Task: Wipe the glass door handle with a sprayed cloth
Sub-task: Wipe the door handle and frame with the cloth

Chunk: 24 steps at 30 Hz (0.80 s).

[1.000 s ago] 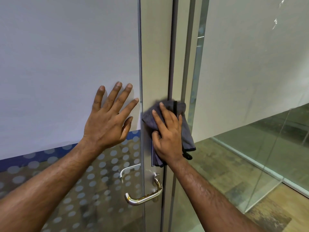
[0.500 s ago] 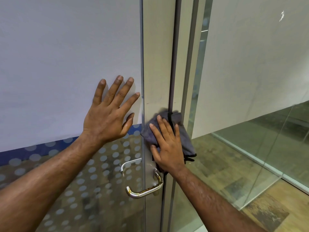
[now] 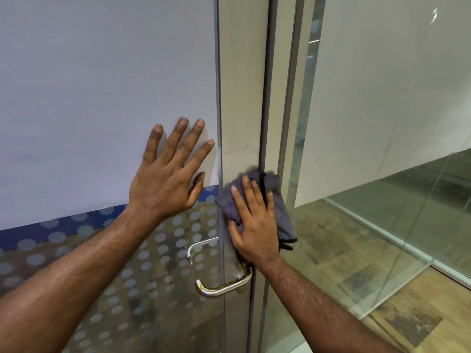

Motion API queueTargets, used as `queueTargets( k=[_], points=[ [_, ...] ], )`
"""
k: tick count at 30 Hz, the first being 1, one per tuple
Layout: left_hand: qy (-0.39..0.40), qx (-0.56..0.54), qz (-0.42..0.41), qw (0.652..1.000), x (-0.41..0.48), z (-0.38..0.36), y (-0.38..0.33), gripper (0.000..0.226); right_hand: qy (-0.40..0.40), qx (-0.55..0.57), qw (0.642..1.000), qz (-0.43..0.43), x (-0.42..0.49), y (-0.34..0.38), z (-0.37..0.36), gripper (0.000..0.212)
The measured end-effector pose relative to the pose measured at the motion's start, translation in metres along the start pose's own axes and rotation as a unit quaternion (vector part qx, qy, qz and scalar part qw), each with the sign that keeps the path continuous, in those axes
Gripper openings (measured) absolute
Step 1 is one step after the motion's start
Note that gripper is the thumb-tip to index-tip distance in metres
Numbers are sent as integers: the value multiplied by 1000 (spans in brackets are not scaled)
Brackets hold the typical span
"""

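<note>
A curved metal door handle (image 3: 222,287) with rusty spots sticks out from the grey door stile (image 3: 242,98) low in the middle. My right hand (image 3: 254,225) presses a grey cloth (image 3: 280,212) flat against the stile just above the handle; the cloth wraps round the door's edge. My left hand (image 3: 168,179) lies flat with spread fingers on the frosted glass door panel (image 3: 102,85), left of the stile. A second handle (image 3: 200,247) shows through the glass behind.
The lower glass carries a blue band and a dotted film (image 3: 153,276). To the right stands a glass partition (image 3: 382,98) with frosted film, with a wood-look floor (image 3: 344,263) behind it.
My right hand has slid the cloth down the stile toward the handle. My left hand stays flat on the glass.
</note>
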<state>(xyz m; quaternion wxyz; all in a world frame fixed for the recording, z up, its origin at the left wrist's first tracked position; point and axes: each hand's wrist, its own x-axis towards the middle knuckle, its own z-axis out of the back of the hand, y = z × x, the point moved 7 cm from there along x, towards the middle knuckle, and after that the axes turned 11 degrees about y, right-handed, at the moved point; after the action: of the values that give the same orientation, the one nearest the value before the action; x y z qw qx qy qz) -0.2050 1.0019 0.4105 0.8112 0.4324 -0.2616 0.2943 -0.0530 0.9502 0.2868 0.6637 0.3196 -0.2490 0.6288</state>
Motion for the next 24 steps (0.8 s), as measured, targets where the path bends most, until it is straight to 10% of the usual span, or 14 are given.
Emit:
queueTargets(
  k=[24],
  points=[
    [-5,-20,-2,1000,-2,-1,-1,66,74,46,995,47,-21,19,-19,84]
  ],
)
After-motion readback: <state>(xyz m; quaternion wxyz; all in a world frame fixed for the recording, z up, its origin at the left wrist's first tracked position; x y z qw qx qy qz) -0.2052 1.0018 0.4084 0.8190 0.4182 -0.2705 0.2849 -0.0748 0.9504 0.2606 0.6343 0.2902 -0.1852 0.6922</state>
